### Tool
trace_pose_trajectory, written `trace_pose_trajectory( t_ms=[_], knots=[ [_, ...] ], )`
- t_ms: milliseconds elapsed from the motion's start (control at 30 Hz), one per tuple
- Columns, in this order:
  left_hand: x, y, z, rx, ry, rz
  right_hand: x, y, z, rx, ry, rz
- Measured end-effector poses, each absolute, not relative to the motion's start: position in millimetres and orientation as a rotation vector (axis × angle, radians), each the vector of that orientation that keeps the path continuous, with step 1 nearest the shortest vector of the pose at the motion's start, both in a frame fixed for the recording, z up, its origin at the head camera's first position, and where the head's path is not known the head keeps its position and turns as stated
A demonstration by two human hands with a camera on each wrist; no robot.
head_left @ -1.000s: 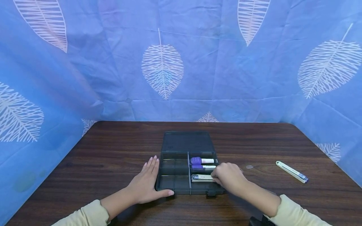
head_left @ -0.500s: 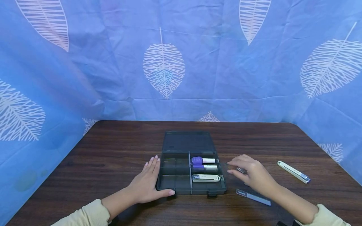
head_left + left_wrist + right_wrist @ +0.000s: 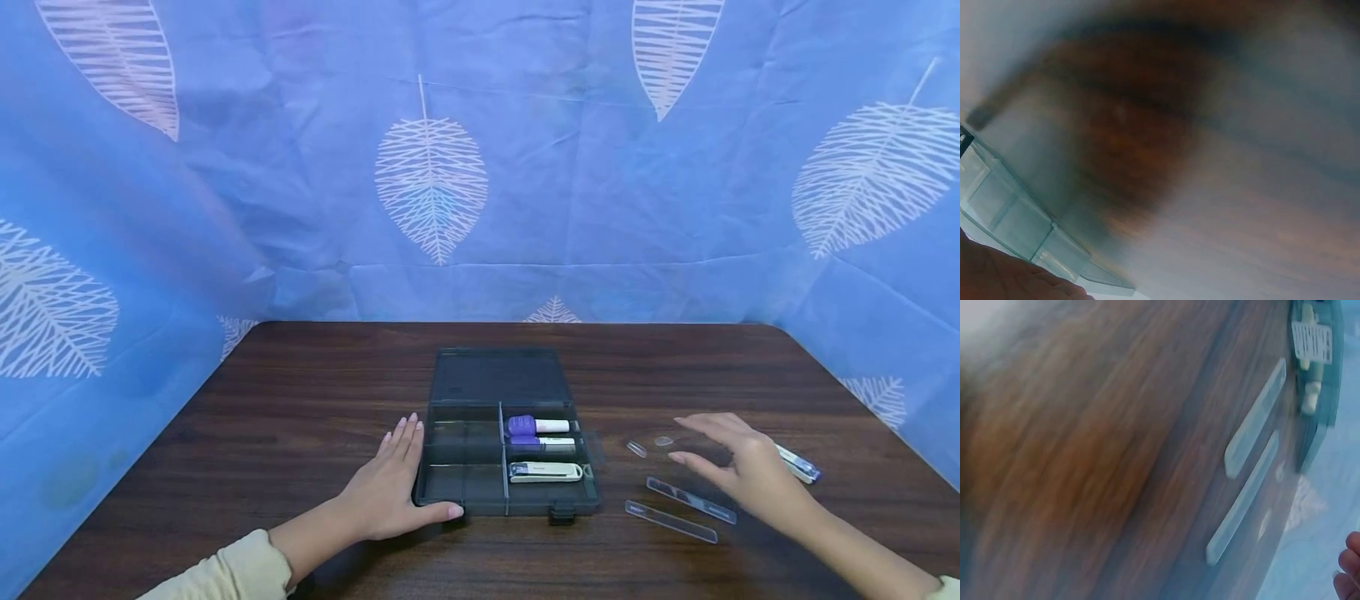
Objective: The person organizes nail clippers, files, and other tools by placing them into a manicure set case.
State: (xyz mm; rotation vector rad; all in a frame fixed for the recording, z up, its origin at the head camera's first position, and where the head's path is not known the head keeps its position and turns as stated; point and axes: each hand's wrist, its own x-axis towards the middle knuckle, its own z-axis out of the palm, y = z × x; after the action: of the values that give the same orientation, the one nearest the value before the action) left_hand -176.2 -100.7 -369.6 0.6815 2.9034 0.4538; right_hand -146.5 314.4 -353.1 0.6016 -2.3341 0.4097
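Observation:
A dark see-through divided box (image 3: pixel 461 454) lies with its lid folded back. My left hand (image 3: pixel 386 483) rests against its left side, fingers straight and thumb along the front edge. In the box's right half lie two purple nail polish bottles (image 3: pixel 522 426) with pale caps and a white nail clipper (image 3: pixel 545 472). To the right, my right hand (image 3: pixel 750 471) hovers with thumb and fingers apart and nothing visible between them. It partly hides a second nail clipper (image 3: pixel 799 464). The right wrist view shows only its fingertips (image 3: pixel 1349 565).
Two slim flat strips like nail files (image 3: pixel 692 500) lie right of the box, also in the right wrist view. Beyond them are a small clear oval piece (image 3: pixel 663 442) and a small narrow clear piece (image 3: pixel 636 449). A blue leaf-patterned cloth (image 3: pixel 510 208) hangs behind the table (image 3: pixel 337 358).
My right hand has left the nail clipper in the box and moved right, to beside the second clipper. The strips and small clear pieces are now uncovered. The left hand stays put.

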Motion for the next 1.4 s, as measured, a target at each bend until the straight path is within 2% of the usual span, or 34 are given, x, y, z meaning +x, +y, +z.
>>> trace_pose_trajectory(
  t_ms=[200, 500, 900, 1400],
  knots=[
    [-174, -102, -372, 0.636, 2.888, 0.491, -149, 335, -353, 0.486, -2.345, 0.422],
    [-174, -102, -375, 0.639, 2.884, 0.486, -143, 368, -356, 0.15, -2.537, 0.604],
    [-175, -101, -374, 0.654, 2.885, 0.463, -137, 409, -375, -0.16, -2.696, 0.459],
    [-173, -100, -372, 0.67, 2.898, 0.47, -135, 421, -380, -0.299, -2.838, 0.376]
  ],
)
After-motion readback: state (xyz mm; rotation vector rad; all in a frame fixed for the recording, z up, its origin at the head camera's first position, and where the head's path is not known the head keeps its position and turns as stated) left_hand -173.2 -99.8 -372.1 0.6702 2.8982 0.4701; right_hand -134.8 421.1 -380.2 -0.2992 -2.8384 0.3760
